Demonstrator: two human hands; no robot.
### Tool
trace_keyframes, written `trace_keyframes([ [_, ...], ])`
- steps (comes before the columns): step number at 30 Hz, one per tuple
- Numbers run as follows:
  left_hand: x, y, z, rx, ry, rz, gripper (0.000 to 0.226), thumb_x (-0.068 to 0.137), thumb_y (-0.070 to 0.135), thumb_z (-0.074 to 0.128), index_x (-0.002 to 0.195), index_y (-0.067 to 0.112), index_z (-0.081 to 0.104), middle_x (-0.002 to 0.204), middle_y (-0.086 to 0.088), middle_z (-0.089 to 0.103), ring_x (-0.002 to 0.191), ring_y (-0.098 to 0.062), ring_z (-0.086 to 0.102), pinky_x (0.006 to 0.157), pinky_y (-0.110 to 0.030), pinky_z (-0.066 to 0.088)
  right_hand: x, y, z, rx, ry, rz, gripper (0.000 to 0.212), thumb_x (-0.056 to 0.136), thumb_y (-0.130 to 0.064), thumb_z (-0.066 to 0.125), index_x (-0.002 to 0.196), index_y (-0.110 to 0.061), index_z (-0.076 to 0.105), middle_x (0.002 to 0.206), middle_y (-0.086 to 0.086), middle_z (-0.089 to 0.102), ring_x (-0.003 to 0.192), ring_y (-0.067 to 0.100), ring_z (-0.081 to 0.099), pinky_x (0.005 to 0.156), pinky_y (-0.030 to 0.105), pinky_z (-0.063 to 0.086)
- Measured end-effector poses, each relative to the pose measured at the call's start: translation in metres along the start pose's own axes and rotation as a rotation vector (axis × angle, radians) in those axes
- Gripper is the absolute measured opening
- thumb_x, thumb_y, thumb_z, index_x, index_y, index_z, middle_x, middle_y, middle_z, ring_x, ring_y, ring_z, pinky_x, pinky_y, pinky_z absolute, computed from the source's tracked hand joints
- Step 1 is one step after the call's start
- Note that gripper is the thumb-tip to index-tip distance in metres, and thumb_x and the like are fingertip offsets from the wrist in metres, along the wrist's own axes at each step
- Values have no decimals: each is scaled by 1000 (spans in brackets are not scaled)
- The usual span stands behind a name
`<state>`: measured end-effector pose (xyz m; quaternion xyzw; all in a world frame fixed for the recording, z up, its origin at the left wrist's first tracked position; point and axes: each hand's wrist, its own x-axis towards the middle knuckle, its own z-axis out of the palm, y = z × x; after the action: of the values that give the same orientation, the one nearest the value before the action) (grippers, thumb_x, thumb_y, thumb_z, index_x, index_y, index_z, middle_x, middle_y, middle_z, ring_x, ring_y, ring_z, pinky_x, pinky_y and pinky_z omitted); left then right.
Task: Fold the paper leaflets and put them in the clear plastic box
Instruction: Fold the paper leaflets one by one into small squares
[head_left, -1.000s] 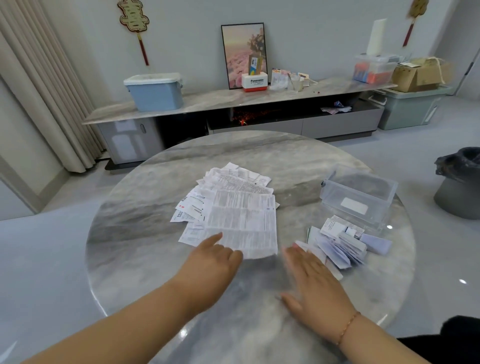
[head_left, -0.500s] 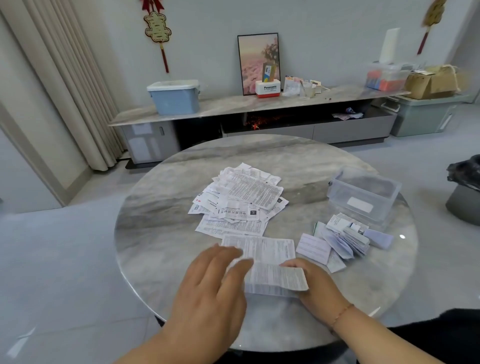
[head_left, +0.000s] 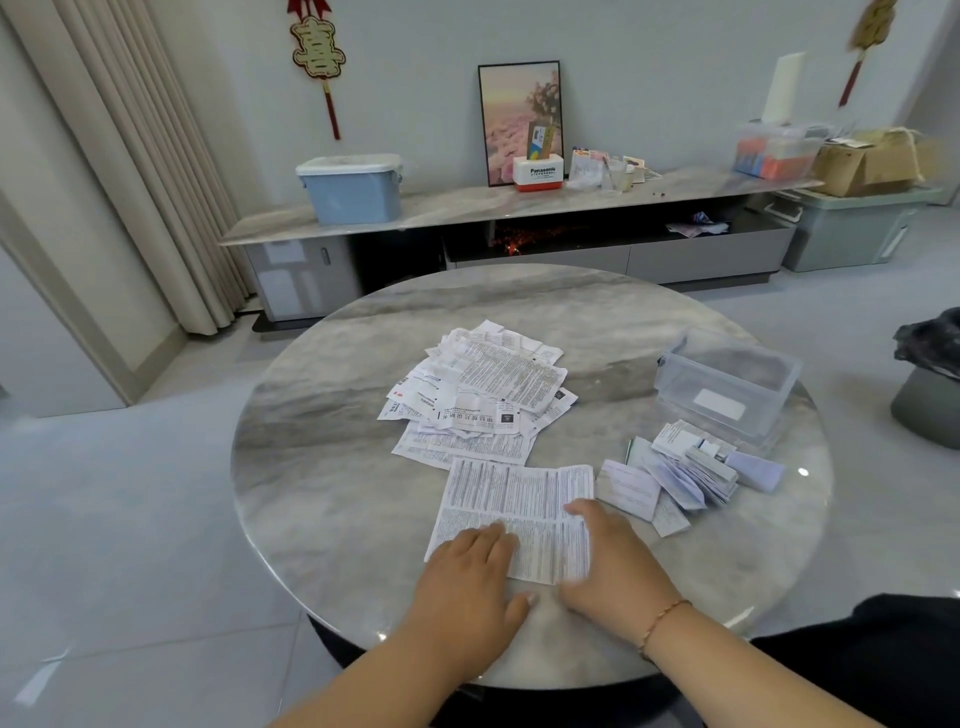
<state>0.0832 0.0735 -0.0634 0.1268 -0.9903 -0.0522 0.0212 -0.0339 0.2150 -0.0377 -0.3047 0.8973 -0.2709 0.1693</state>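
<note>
Both hands lie flat, fingers spread and gripping nothing: the left hand (head_left: 470, 582) and right hand (head_left: 613, 558) pin one leaflet (head_left: 514, 512) to the table (head_left: 322, 467) (likely for creasing). Beyond, unfolded leaflets (head_left: 480, 395) wait; the clear plastic box (head_left: 727, 387) stands right.

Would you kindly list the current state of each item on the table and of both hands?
Leaflet: unfolded, flat under both hands.
Loose pile: unfolded, overlapping.
Folded leaflets: stacked beside the box, not in it.
Clear plastic box: open, looks empty.
Left hand: flat, pressing the leaflet.
Right hand: flat, pressing the leaflet.
</note>
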Motion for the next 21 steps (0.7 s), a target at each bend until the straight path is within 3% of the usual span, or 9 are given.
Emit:
trace_keyframes([
  [4,8,-2,-9,-47,61,4,59,84,59,32,133,26,40,133,10,46,118,-14,40,98,-28,32,1,5,-7,-8,-72,-32,57,76,-14,64,129,-21,43,120,1,46,109,12,49,87,12,36],
  [7,7,-1,-11,-128,89,-9,56,80,54,46,128,25,46,123,10,52,113,-15,45,92,-30,37,4,1,-12,168,-66,53,53,72,-10,70,122,-11,54,97,-4,57,83,5,54,66,7,38],
  [10,0,3,-7,-154,159,-9,31,68,33,56,97,27,63,92,11,60,85,-17,58,66,-28,43,-9,-16,-23,268,-172,49,63,65,-17,82,121,-14,53,78,-10,52,66,-1,48,57,7,36],
  [12,-6,2,-2,-239,216,-14,21,58,21,60,77,28,66,75,12,60,69,-14,59,56,-23,44,-21,-23,-42,131,-244,-70,79,60,-29,86,126,-27,43,91,-10,48,77,-2,48,64,7,37],
  [16,-28,-3,-5,-570,204,-170,13,78,21,51,78,31,58,75,14,61,72,0,53,64,-18,40,-13,2,-84,-268,-245,-260,105,52,-38,86,138,-40,25,129,-7,30,121,11,30,103,20,30],
  [19,-38,-10,-5,-781,226,-305,25,85,21,58,96,43,55,83,16,68,76,3,61,73,-18,50,-3,16,-79,-55,-365,-290,91,58,-23,86,129,-42,32,134,-11,40,123,6,38,97,11,32],
  [21,-37,-11,-7,-827,255,-360,29,87,20,62,106,38,51,90,18,69,81,6,63,74,-18,51,1,16,-56,184,-367,-285,74,66,-12,82,121,-40,41,126,-13,53,115,-2,49,91,6,37],
])
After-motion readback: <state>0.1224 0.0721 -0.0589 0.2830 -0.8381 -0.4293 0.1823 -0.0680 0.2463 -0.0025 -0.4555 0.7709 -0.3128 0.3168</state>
